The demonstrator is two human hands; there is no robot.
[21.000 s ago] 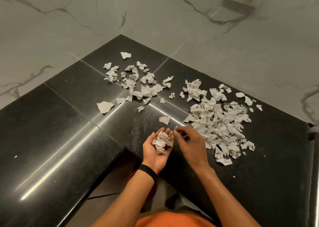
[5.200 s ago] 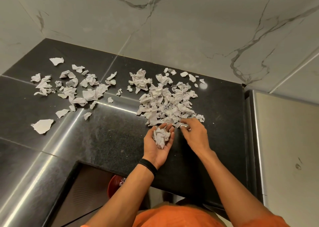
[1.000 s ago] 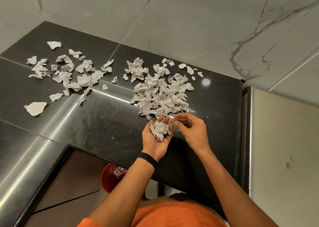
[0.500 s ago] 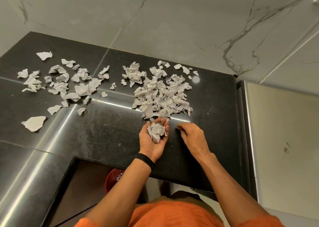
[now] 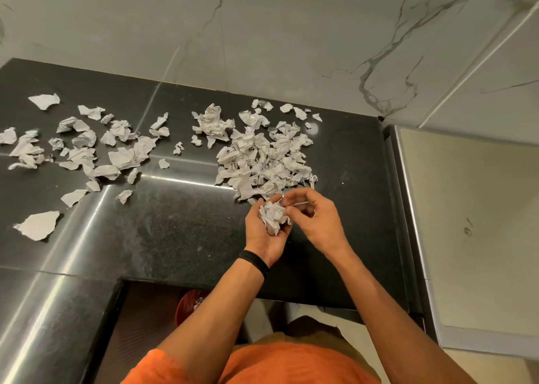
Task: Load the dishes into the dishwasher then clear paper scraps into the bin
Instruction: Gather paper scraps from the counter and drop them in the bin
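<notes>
My left hand [image 5: 262, 232] is palm up over the black countertop [image 5: 175, 226] and cups a wad of paper scraps [image 5: 273, 218]. My right hand [image 5: 316, 217] is beside it, fingertips pinching a small scrap right at the wad. A dense pile of torn paper scraps [image 5: 262, 156] lies just beyond both hands. A looser scatter of scraps [image 5: 87, 150] covers the counter's left part, with one large piece [image 5: 38, 225] near the left edge. The red bin [image 5: 189, 306] shows below the counter's edge, partly hidden by my left forearm.
A marble wall [image 5: 262, 33] rises behind the counter. A steel-edged appliance [image 5: 466, 223] with a pale top stands flush against the counter's right end. The counter turns an L-corner at the lower left [image 5: 43, 325].
My right hand has lifted off the counter and come over to the wad in my left palm with a scrap. The left hand has stayed put.
</notes>
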